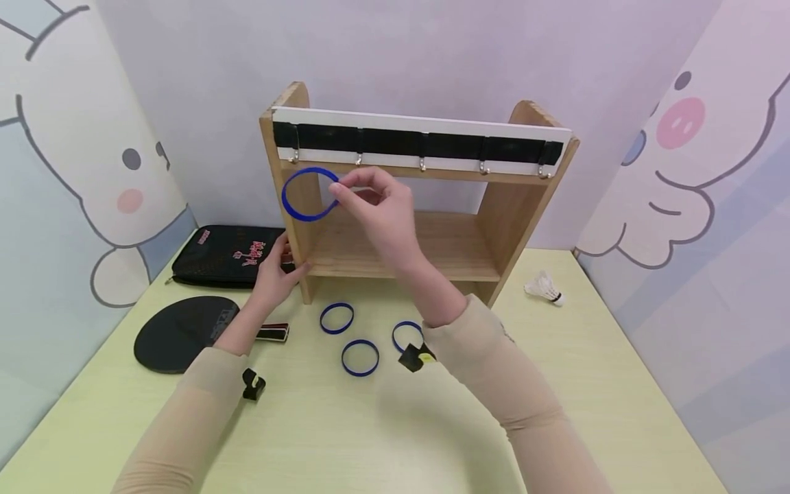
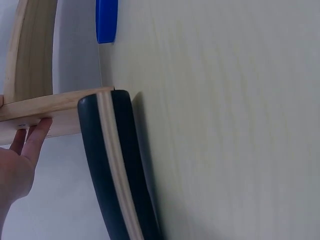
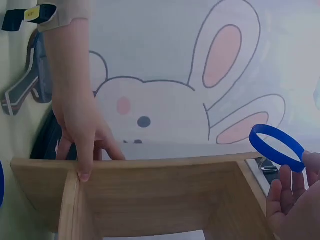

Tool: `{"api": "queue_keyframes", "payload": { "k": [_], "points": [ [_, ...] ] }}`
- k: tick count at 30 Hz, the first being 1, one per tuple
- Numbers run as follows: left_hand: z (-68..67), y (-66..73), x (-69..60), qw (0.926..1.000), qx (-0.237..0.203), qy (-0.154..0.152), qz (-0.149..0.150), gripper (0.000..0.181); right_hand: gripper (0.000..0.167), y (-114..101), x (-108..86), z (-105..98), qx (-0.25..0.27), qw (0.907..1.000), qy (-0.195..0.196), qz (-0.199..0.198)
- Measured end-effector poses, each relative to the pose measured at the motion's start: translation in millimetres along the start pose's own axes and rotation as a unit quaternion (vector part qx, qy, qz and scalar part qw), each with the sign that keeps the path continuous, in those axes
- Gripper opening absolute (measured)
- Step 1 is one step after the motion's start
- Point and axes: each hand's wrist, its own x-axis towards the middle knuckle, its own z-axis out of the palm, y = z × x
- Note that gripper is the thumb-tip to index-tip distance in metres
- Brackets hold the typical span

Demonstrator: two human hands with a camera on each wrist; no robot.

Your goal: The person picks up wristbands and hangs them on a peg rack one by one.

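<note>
My right hand (image 1: 385,213) pinches a blue ring (image 1: 300,217) between thumb and fingertips, in front of the wooden rack (image 1: 457,240) and just below the leftmost hook (image 1: 294,158). The right wrist view shows the ring (image 3: 275,155) tilted in the right hand (image 3: 300,210), near the rack's upper edge. My left hand (image 1: 271,278) grips the rack's left side panel, thumb at the shelf's front edge and fingers round the outside; the left wrist view also shows this hand (image 2: 17,172) on the wood (image 2: 55,105).
Three blue rings lie on the table (image 1: 284,425), one ring (image 1: 360,374) nearest me. A black paddle (image 1: 185,336) and a black case (image 1: 216,257) lie left of the rack, a shuttlecock (image 1: 543,287) right of it. Walls stand behind and at both sides.
</note>
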Motion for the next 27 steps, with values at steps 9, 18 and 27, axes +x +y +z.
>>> {"api": "queue_keyframes", "payload": {
  "k": [9,18,27],
  "points": [
    [-1.0,-1.4,-0.2,0.9999,-0.004,0.008,0.011,0.075,0.021,12,6.1,28,0.089,0.9935,0.07,0.01],
    [1.6,-1.5,-0.4,1.0,-0.001,0.009,-0.001,0.074,0.02,23,8.7,38,0.097,0.9884,0.115,0.022],
    [3.5,-1.9,-0.1,0.9999,-0.007,0.009,-0.011,0.073,0.016,16,-1.9,35,0.077,0.9908,0.1,0.049]
  ]
}}
